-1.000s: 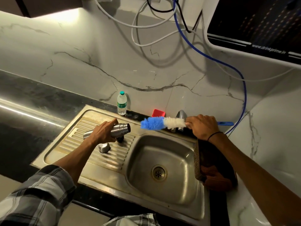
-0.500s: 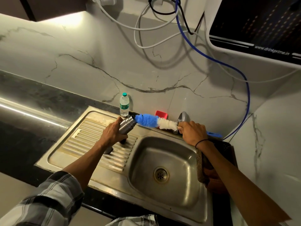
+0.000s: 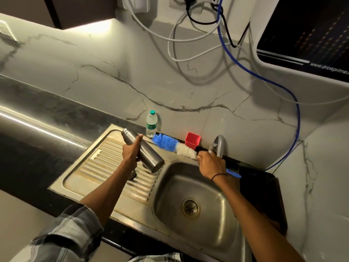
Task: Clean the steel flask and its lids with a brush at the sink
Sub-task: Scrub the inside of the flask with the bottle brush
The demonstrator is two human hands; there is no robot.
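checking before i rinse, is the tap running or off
Off, as far as the view shows: no stream falls from the tap spout, and the sink basin looks dry around the drain.

"www.drinkprime" on wall unit [image 3: 309, 35]

A black counter [image 3: 47, 118] carries a plastic bottle [image 3: 151, 124] and red cup [image 3: 192, 140].

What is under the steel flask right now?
The steel flask, gripped by the left hand, is tilted above the ribbed drainboard. A rounded steel piece, likely a lid, shows below the wrist; the forearm covers most of it.
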